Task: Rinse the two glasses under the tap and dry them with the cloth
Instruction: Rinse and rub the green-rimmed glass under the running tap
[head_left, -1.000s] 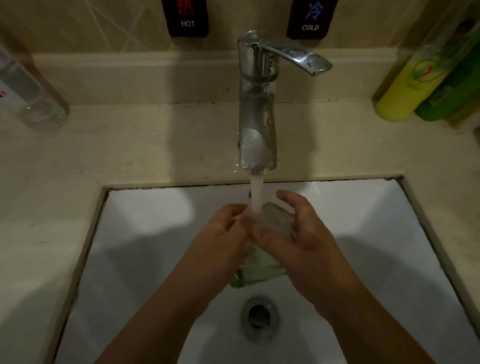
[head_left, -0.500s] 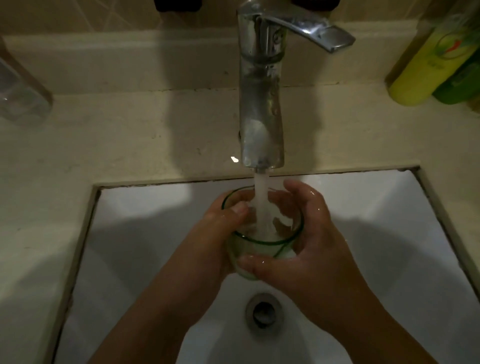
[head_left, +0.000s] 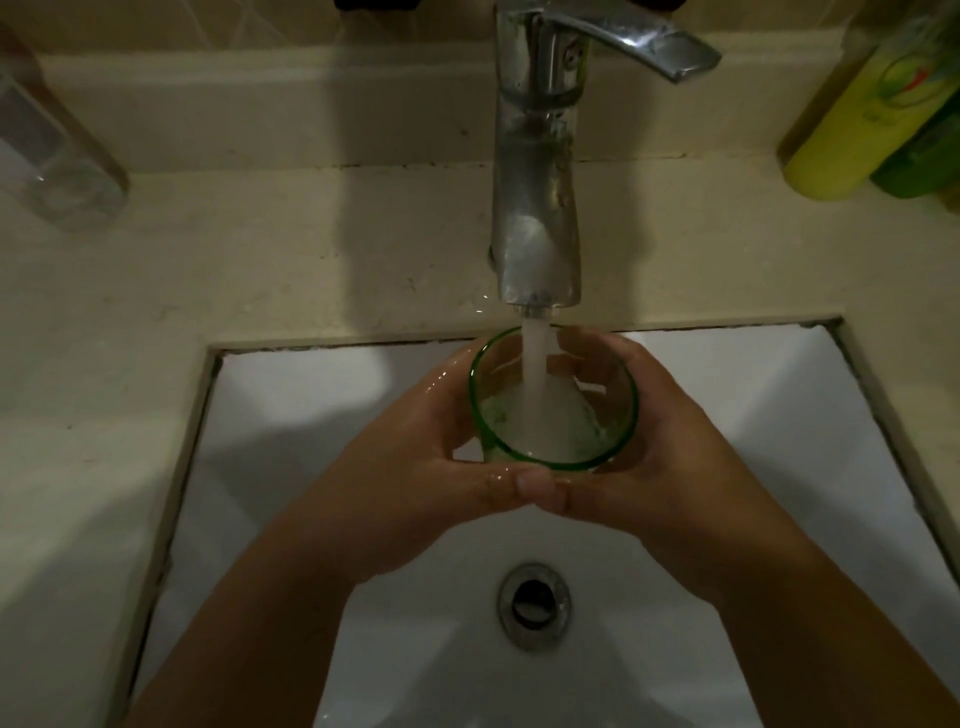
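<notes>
Clear green-rimmed glass (head_left: 553, 415), shiny metal tap (head_left: 537, 171), glossy white sink (head_left: 779, 441), matt stone counter (head_left: 260, 270)

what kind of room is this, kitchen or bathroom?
Probably a bathroom: a white basin set into a stone counter, a single-lever tap running, and plastic toiletry-type bottles standing by the wall. No cooking gear in view.
</notes>
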